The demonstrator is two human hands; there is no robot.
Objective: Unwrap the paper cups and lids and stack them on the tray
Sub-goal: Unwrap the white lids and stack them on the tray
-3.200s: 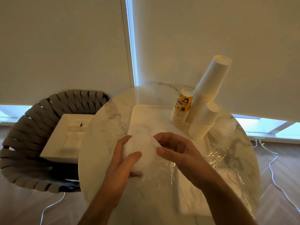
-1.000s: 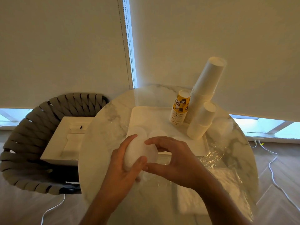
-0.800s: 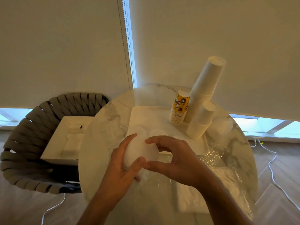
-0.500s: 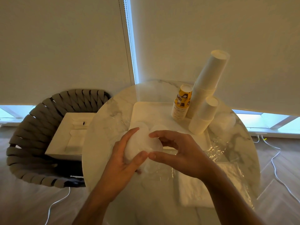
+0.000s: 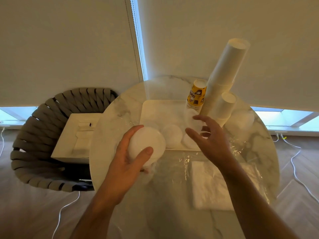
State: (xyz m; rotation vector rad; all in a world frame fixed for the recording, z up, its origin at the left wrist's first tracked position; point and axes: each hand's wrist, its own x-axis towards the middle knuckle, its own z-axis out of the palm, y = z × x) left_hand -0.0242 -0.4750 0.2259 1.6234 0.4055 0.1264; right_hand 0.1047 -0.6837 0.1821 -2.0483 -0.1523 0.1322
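Observation:
My left hand (image 5: 128, 159) grips a short stack of white lids (image 5: 146, 144) just in front of the white tray (image 5: 155, 107). My right hand (image 5: 209, 138) reaches over the tray's right half and pinches a single white lid (image 5: 192, 118) between thumb and index finger, close to the yellow printed cup stack (image 5: 196, 95). Two loose lids (image 5: 172, 135) lie side by side at the tray's near edge. A tall stack of white paper cups (image 5: 224, 73) and a shorter one (image 5: 223, 109) stand upside down at the tray's back right.
A wrapped bundle of lids (image 5: 241, 121) sits right of the tray. Crumpled clear wrap (image 5: 188, 161) and a folded white plastic bag (image 5: 212, 185) lie on the round marble table (image 5: 110, 121). A woven chair (image 5: 31, 135) at left holds a white box (image 5: 76, 135). Cables run along the floor.
My right hand has pulled one lid off the stack in my left hand and carried it forward and right over the tray. The left hand keeps holding the stack.

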